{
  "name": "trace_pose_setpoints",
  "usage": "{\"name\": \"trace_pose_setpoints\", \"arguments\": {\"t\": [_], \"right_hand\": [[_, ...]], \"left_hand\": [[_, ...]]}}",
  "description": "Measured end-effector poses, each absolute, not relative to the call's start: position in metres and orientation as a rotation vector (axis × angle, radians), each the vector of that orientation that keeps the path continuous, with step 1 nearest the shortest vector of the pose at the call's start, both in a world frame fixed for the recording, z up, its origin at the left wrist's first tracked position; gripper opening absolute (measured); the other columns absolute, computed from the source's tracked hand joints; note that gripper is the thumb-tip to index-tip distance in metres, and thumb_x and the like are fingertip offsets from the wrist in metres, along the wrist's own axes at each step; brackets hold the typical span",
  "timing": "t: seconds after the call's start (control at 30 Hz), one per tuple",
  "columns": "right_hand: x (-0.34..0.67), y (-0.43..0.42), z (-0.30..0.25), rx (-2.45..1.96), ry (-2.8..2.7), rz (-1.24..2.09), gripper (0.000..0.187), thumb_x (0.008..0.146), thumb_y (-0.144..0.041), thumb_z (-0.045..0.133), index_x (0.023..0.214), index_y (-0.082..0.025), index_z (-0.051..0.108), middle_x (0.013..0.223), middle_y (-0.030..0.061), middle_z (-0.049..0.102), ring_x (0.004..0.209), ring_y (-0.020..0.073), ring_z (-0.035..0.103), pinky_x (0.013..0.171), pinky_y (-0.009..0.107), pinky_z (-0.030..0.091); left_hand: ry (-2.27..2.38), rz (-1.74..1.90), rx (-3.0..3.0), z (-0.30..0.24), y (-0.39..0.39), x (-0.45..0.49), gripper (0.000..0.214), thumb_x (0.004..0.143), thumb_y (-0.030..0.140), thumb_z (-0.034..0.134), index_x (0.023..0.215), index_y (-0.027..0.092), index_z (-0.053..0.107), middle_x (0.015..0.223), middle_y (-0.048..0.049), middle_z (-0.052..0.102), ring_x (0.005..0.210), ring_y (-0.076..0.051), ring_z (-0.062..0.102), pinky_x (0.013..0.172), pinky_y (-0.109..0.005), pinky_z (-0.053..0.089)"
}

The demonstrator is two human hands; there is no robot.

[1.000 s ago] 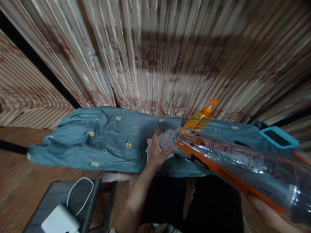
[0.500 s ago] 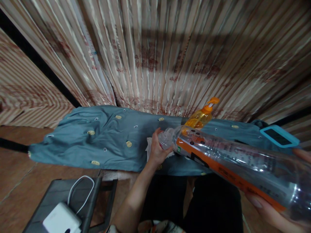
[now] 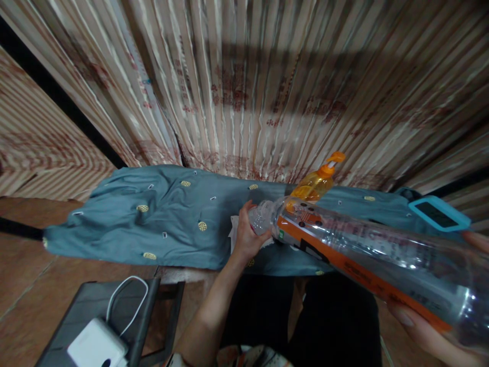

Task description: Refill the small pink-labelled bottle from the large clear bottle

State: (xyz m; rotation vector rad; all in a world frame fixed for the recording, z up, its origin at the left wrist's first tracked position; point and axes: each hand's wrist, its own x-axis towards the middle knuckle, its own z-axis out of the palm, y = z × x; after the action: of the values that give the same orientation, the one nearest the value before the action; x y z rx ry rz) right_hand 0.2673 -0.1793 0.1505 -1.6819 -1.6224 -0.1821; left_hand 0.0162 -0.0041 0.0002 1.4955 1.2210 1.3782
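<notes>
A large clear plastic bottle [image 3: 382,257] with an orange label lies tilted across the lower right, its neck pointing to the left. My left hand [image 3: 247,238] is closed around the bottle's neck and cap end. My right hand [image 3: 428,334] grips the wide bottom of the bottle at the lower right corner; only some fingers show. Behind the neck stands an orange pump bottle [image 3: 315,183] on the blue-grey cloth [image 3: 153,224]. A white tissue [image 3: 234,233] lies under my left hand.
The cloth covers a low table in front of a striped curtain [image 3: 244,86]. A blue-framed device [image 3: 439,215] lies at the right end. A dark stool [image 3: 126,326] at lower left holds a white charger [image 3: 95,346] with its cable.
The bottle and both hands have hardly moved; the view has shifted slightly, and my left hand has turned a little at the bottle's neck.
</notes>
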Motion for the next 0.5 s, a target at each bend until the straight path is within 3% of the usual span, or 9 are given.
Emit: {"name": "trace_pose_setpoints", "arguments": {"t": [0.1,0.2,0.5], "right_hand": [[0.2657,-0.1764,0.1524,-1.704,-1.592,-0.142,0.113,0.075,-0.075,0.084,0.167,-0.034,0.034,0.155,0.0103,0.047,0.136,0.0477,0.052,0.116,0.073,0.042],[0.2656,-0.1757,0.1555,-1.692,-1.623,-0.173,0.109,0.077,-0.076,0.081,0.167,-0.035,0.035,0.157,0.0092,0.046,0.141,0.0458,0.049,0.122,0.070,0.039],[0.2722,-0.1747,0.1550,-1.683,-1.632,-0.154,0.111,0.074,-0.075,0.084,0.166,-0.036,0.036,0.152,0.0111,0.050,0.134,0.0490,0.053,0.116,0.074,0.041]], "left_hand": [[1.197,1.383,1.486,-0.0009,-0.0036,0.0161,0.097,0.062,0.029,0.092,0.144,0.020,0.041,0.140,-0.0154,0.062,0.132,-0.034,0.063,0.117,-0.050,0.048],[1.192,1.376,1.476,-0.0009,-0.0033,0.0157,0.096,0.063,0.029,0.092,0.144,0.019,0.041,0.139,-0.0158,0.062,0.133,-0.034,0.063,0.118,-0.050,0.047],[1.202,1.369,1.485,-0.0005,-0.0037,0.0151,0.096,0.063,0.028,0.092,0.145,0.022,0.042,0.139,-0.0132,0.063,0.131,-0.032,0.064,0.117,-0.048,0.048]]}}
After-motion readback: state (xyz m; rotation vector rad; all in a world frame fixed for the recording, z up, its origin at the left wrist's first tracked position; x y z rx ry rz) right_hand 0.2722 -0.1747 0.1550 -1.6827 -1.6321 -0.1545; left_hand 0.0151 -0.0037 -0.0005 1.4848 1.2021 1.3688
